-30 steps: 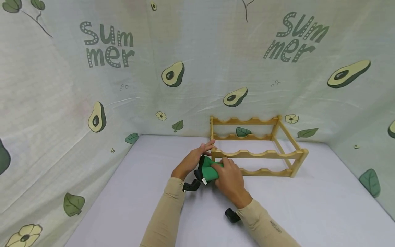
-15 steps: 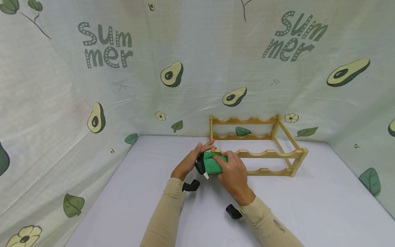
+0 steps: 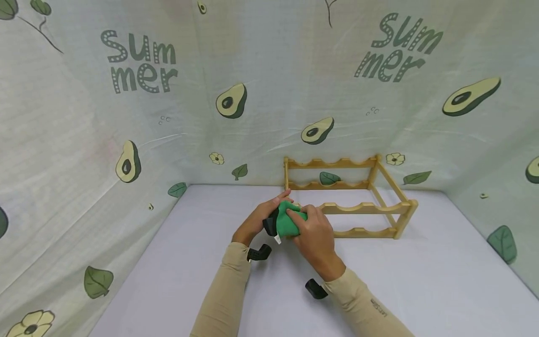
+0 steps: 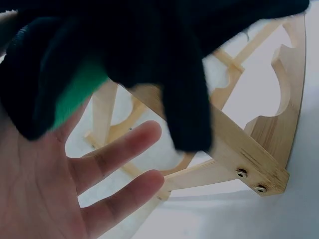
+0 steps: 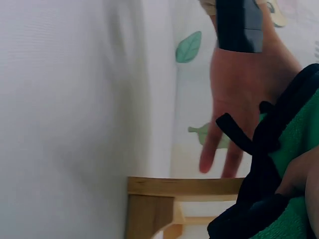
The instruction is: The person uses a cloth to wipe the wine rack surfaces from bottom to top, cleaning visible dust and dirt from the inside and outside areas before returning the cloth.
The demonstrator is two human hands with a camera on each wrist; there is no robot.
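In the head view, my right hand (image 3: 316,238) grips a folded green cloth (image 3: 286,224) with black edging and a small white tag. The right wrist view shows its fuzzy green face, with black binding (image 5: 249,199) and a loose black strap. My left hand (image 3: 256,221) is at the cloth's left side, fingers pointing towards the wooden rack. Two of its fingers (image 4: 124,199) stretch out straight in the left wrist view; its thumb and other fingers are hidden behind the cloth. Close beside both hands stands the rack (image 3: 363,208), with scalloped rails; the cloth overlaps its near left corner.
White cloth covers the tabletop (image 3: 404,281). A printed curtain (image 3: 269,93) with avocados and leaves hangs behind and at both sides. Black wrist cameras jut out under the left forearm (image 3: 259,252) and right forearm.
My right hand and the green cloth have moved up a little, closer to the rack's near left corner, and the cloth's folds have shifted. The left hand has hardly moved.
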